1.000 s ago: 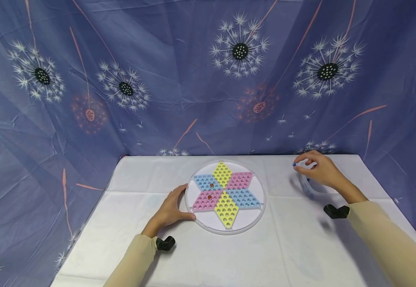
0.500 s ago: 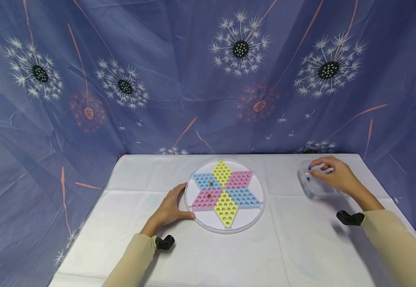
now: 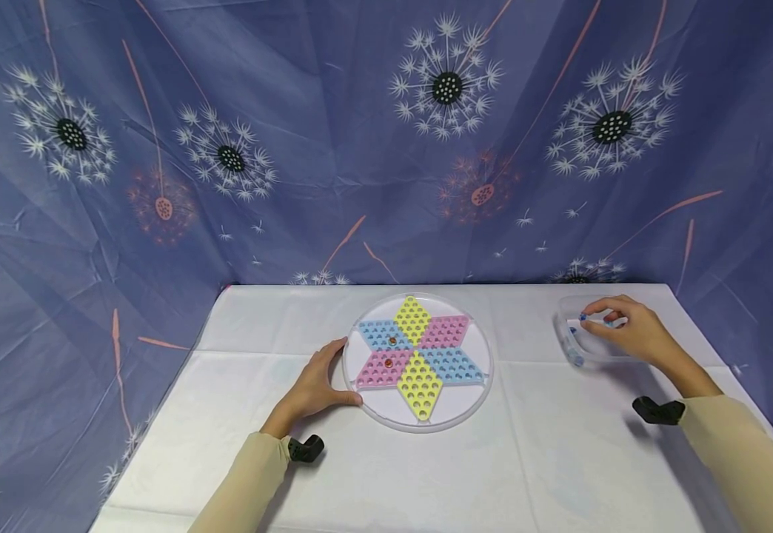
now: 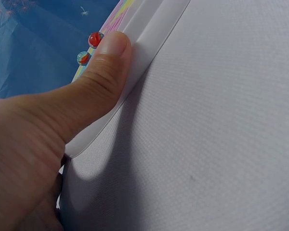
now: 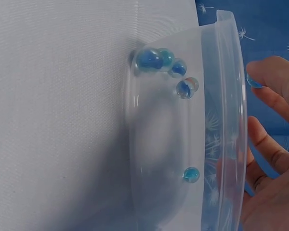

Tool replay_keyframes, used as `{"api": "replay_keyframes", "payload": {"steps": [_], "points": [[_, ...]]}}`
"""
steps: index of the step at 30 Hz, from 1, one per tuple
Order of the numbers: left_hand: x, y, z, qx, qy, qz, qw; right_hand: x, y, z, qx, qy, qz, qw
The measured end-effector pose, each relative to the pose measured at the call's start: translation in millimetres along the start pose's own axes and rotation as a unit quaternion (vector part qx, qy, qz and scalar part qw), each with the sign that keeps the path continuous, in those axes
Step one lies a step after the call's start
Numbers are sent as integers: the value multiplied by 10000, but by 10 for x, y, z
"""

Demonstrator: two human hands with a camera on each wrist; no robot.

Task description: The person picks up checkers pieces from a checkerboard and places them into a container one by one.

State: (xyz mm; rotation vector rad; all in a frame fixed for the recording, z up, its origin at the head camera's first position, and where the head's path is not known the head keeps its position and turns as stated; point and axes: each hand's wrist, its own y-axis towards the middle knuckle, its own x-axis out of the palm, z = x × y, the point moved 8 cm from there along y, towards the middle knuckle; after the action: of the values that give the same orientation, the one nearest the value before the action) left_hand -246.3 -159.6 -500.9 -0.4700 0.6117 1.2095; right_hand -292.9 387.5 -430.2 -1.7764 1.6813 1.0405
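My left hand (image 3: 316, 385) rests at the left edge of a round Chinese checkers board (image 3: 456, 401), thumb and fingers spread along its rim. In the left wrist view the thumb (image 4: 103, 72) lies against the white rim. Two marbles with red in them, one (image 3: 392, 341) on a blue point and another (image 3: 389, 363) on a pink point, sit in holes on the board. Over a clear plastic tub (image 3: 565, 342) at the right, my right hand (image 3: 629, 332) pinches a blue marble (image 5: 253, 82) between thumb and forefinger, just above the tub's rim.
Inside the tub lie several blue and clear marbles, one (image 5: 191, 174) apart from a cluster (image 5: 151, 59). A white cloth (image 3: 513, 459) covers the table. Behind it hangs a blue dandelion-print curtain (image 3: 333, 148).
My right hand has moved right and lower, carrying the blue marble from beside the tub's left edge to over the tub. My left hand stays at the board.
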Motion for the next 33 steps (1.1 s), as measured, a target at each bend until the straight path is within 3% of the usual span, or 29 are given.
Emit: {"api": "replay_keyframes", "payload": {"steps": [19, 33], "points": [[0, 3, 9, 21, 6, 15, 10000, 122, 12, -4, 40, -342, -680, 9971], [2, 3, 2, 28, 50, 4, 10000, 147, 20, 0, -103, -483, -724, 9962]]}}
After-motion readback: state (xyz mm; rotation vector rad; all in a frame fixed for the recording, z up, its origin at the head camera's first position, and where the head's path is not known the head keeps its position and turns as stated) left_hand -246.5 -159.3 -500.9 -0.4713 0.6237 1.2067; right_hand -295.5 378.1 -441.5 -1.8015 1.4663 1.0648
